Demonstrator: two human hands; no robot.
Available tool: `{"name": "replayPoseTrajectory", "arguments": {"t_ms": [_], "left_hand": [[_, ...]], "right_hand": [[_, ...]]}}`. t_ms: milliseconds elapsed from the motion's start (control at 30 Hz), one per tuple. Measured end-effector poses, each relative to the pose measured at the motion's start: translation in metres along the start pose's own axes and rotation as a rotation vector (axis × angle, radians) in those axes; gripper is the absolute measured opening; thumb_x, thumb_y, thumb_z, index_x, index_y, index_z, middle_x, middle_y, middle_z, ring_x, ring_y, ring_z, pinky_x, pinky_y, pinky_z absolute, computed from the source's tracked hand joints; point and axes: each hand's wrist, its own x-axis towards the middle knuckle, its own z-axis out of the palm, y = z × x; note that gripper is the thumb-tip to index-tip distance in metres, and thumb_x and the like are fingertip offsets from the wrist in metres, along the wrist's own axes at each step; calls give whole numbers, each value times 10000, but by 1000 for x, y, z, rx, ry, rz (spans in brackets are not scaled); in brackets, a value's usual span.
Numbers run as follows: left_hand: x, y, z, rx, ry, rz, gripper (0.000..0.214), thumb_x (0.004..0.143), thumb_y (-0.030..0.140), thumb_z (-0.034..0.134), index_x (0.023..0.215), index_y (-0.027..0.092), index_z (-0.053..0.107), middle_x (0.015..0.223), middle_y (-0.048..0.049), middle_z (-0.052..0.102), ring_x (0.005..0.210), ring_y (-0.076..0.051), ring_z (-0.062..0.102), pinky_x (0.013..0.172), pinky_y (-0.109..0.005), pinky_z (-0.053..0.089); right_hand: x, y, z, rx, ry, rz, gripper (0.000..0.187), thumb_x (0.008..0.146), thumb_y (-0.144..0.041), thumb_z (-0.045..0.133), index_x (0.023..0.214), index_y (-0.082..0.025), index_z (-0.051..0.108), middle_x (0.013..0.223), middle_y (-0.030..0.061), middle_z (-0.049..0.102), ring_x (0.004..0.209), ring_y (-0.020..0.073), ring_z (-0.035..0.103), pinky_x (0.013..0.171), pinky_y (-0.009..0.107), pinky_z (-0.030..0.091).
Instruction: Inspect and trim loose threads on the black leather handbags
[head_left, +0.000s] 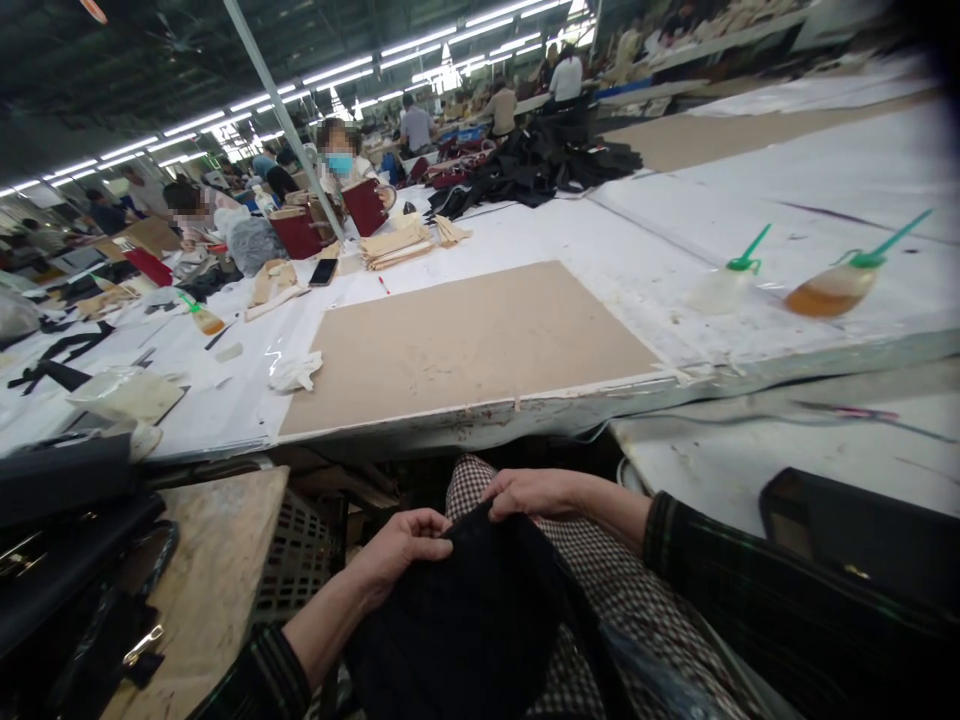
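Both hands grip the top edge of a black, soft fabric piece [465, 620] lying in the person's lap, below the near edge of the table. The left hand [401, 545] is curled shut on the edge; the right hand [536, 492] pinches it just beside, fingers closed. The dark cloth could slide off the checked trousers [600, 580] if either grip loosens. Beyond lie a brown cardboard sheet [465, 345] on the white table [675, 220] and two green-capped squeeze bottles [829, 290] toward its right edge.
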Motion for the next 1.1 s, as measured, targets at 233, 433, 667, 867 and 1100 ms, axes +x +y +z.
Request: {"name": "replayPoseTrajectory", "arguments": {"t_ms": [233, 433, 667, 867, 1100], "left_hand": [[-6, -5, -12, -46, -2, 22, 331, 632, 226, 797, 938, 117, 735, 875, -64, 723, 712, -144, 625, 714, -250, 472], [-4, -11, -20, -22, 44, 23, 295, 696, 239, 743, 953, 94, 749, 858, -103, 745, 709, -167, 644, 696, -264, 475], [-17, -6, -12, 68, 121, 75, 189, 717, 237, 748, 851, 104, 737, 733, -39, 704, 601, -107, 569, 579, -204, 398], [-37, 2, 1, 158, 150, 132, 190, 767, 267, 735, 870, 114, 692, 728, -8, 655, 625, -97, 542, 599, -197, 395], [-56, 3, 20, 624, 356, 466, 76, 896, 237, 618, 963, 205, 637, 891, -1, 660, 826, -141, 601, 749, -229, 448]], "right_hand": [[7, -5, 6, -30, 5, -7, 189, 636, -205, 581, 745, -139, 721, 545, -41, 566, 482, 94, 454, 418, 180, 330], [19, -2, 6, -70, 21, 29, 170, 647, -209, 593, 747, -142, 714, 585, -28, 596, 501, 105, 484, 437, 186, 356], [6, -12, 13, -100, 8, -28, 208, 695, -204, 594, 826, -146, 745, 621, -34, 594, 573, 113, 487, 530, 199, 384], [-15, -27, 22, -173, -17, -126, 237, 753, -265, 609, 899, -146, 752, 771, -5, 656, 682, 142, 540, 632, 224, 427], [-37, -32, 31, -270, 73, -169, 208, 830, -292, 573, 873, -155, 722, 714, -12, 588, 673, 149, 504, 577, 224, 386]]}}
